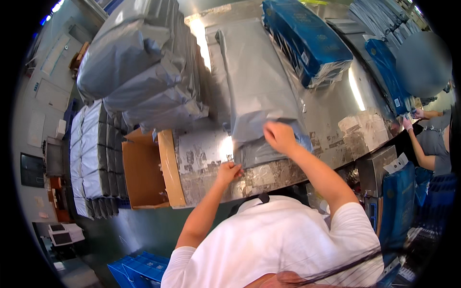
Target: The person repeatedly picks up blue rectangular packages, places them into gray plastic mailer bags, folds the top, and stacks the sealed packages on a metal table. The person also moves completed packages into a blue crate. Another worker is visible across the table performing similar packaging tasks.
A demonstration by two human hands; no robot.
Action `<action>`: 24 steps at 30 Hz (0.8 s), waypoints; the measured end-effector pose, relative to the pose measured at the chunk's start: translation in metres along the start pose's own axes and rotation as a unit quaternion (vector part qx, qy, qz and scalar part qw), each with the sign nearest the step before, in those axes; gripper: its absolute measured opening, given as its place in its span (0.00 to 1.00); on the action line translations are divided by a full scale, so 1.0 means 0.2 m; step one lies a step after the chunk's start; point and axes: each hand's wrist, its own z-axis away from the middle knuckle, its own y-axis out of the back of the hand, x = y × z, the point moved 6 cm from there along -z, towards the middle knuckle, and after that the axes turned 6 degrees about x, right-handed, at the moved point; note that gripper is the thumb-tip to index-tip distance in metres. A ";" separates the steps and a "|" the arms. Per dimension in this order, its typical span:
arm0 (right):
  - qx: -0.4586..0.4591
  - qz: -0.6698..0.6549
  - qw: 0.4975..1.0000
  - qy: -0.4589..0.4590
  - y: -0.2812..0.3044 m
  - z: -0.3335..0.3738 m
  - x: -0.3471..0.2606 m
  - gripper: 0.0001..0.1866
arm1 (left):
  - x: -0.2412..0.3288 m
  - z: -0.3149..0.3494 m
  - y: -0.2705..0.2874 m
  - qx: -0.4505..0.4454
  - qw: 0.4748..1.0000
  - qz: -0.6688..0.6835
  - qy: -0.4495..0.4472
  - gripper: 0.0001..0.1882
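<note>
A long grey plastic bag [257,72], filled and flat on top, lies lengthwise on the metal table in front of me. Its loose near end [257,152] spreads toward the table's front edge. My left hand [230,171] is closed in a pinch at the left corner of that loose end. Over the near part of the bag, my right hand [280,137] is curled closed, knuckles up. Its fingertips are hidden, so whatever it may hold cannot be made out.
Stuffed grey bags [144,62] are piled at the left, above an open cardboard box [141,168]. A blue wrapped pack [309,41] lies on the metal table [199,168]. At the right, a co-worker's gloved hands [412,119] touch another blue pack [384,72]. A blue crate [139,269] stands on the floor.
</note>
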 end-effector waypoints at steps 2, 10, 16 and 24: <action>-0.149 0.068 0.984 -0.067 -0.15 0.45 0.16 0.06 | 0.01 0.02 -0.01 -0.030 0.999 0.014 -0.012 0.09; 0.090 -0.132 0.981 -0.110 -0.48 0.47 -0.19 0.10 | 0.09 0.03 -0.03 -0.078 0.994 -0.007 -0.081 0.09; 0.202 -0.511 0.723 -0.418 -0.32 0.61 0.12 0.04 | 0.09 0.01 0.04 -0.123 0.987 -0.056 -0.085 0.10; 0.161 0.128 0.932 -0.297 0.48 1.17 0.40 0.10 | 0.14 0.04 0.13 -0.057 0.962 -0.183 -0.195 0.11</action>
